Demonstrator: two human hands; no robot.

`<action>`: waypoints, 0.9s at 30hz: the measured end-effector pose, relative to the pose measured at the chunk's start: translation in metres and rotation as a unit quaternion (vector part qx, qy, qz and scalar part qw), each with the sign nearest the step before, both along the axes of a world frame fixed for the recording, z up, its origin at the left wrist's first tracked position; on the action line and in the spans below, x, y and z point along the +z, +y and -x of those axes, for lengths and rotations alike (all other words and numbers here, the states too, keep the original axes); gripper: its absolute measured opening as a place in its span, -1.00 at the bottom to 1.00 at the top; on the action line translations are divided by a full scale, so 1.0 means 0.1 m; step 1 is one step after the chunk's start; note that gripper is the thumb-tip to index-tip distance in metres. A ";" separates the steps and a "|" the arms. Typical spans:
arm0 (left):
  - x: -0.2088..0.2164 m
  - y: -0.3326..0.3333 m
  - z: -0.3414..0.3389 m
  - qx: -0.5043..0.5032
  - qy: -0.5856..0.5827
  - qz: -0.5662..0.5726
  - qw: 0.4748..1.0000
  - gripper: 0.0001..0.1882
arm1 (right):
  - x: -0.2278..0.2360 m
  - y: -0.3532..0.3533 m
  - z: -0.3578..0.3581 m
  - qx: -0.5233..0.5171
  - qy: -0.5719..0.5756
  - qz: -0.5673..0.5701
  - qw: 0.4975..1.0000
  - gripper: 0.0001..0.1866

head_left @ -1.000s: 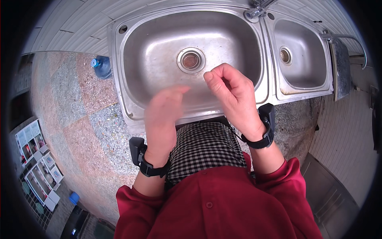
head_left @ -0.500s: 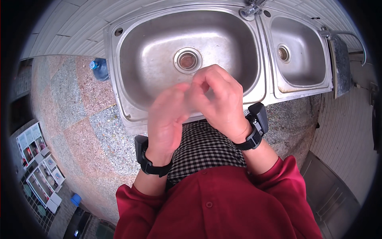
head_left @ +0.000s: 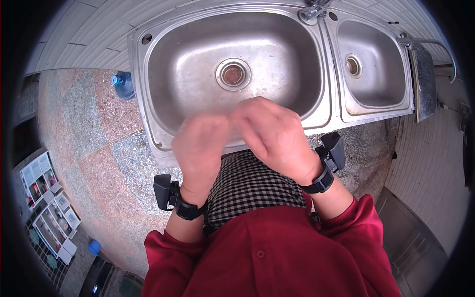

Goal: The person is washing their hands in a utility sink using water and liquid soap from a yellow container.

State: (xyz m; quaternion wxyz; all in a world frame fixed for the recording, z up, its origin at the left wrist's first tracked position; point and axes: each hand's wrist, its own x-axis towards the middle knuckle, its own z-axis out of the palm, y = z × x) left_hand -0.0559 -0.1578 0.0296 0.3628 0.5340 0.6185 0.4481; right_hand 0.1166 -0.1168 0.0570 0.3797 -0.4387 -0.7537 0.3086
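Note:
My left hand and my right hand meet at the fingertips over the near rim of the large steel sink. Motion smears the left fingers, so their grip is unclear. The right fingers are bent inward and pressed together, with the thumb beneath them. Anything between the fingertips is hidden or too small to make out. Both backs face up. Each wrist wears a black strap with a dark block, the left strap and the right strap.
A round drain sits in the large basin. The smaller basin adjoins it on the right, with one tap between them and a curved spout farther right. A blue water bottle stands on the floor left of the sink.
Both hands have come back toward my body, and the wrists have moved apart. My left hand has turned so its back shows, and the right fingers have dipped from their raised loop.

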 end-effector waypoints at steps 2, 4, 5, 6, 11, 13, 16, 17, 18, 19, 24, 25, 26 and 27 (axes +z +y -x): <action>0.01 0.02 -0.01 0.001 0.008 -0.010 1.000 -0.88 | 0.00 0.02 0.02 0.013 -0.045 0.024 0.999 -0.92; 0.04 0.03 -0.01 0.004 0.017 -0.019 1.000 -0.84 | -0.03 0.03 0.01 -0.004 -0.029 0.032 0.999 -0.92; 0.06 0.04 -0.01 0.008 0.036 -0.021 0.999 -0.79 | -0.04 0.03 0.01 -0.022 -0.014 0.041 0.999 -0.91; 0.07 0.04 0.00 0.012 0.055 -0.024 0.998 -0.75 | -0.03 0.02 0.00 -0.021 -0.014 0.041 0.999 -0.91; 0.06 0.07 0.06 -0.008 0.105 -0.070 0.992 -0.68 | -0.01 0.01 -0.01 0.026 0.013 0.023 0.999 -0.90; 0.04 0.10 0.09 -0.028 0.143 -0.111 0.983 -0.67 | 0.05 0.01 -0.03 0.048 -0.049 0.016 0.998 -0.89; 0.07 0.14 0.09 -0.091 0.232 -0.234 0.940 -0.65 | 0.02 0.07 -0.04 0.049 -0.125 0.013 0.991 -0.83; 0.07 0.12 0.09 -0.072 0.204 -0.189 0.958 -0.64 | -0.01 0.11 -0.04 0.033 -0.139 0.017 0.990 -0.81; 0.08 0.10 0.09 -0.052 0.174 -0.142 0.973 -0.64 | -0.03 0.13 -0.06 0.033 -0.139 0.017 0.990 -0.81; 0.09 0.11 0.08 -0.052 0.174 -0.142 0.973 -0.64 | -0.05 0.14 -0.10 -0.008 -0.100 0.060 0.993 -0.83; 0.04 0.10 0.09 -0.032 0.133 -0.095 0.986 -0.63 | -0.01 0.09 -0.12 -0.024 0.037 0.173 0.984 -0.89; 0.01 0.12 0.09 -0.033 0.132 -0.096 0.986 -0.63 | -0.03 0.06 -0.03 -0.030 0.128 0.164 0.978 -0.87; -0.02 0.12 0.10 -0.044 0.130 -0.119 0.983 -0.57 | -0.01 0.07 -0.03 -0.029 0.128 0.165 0.977 -0.87; -0.03 0.14 0.12 -0.054 0.129 -0.142 0.980 -0.50 | 0.02 0.08 -0.03 0.015 0.097 0.148 0.984 -0.86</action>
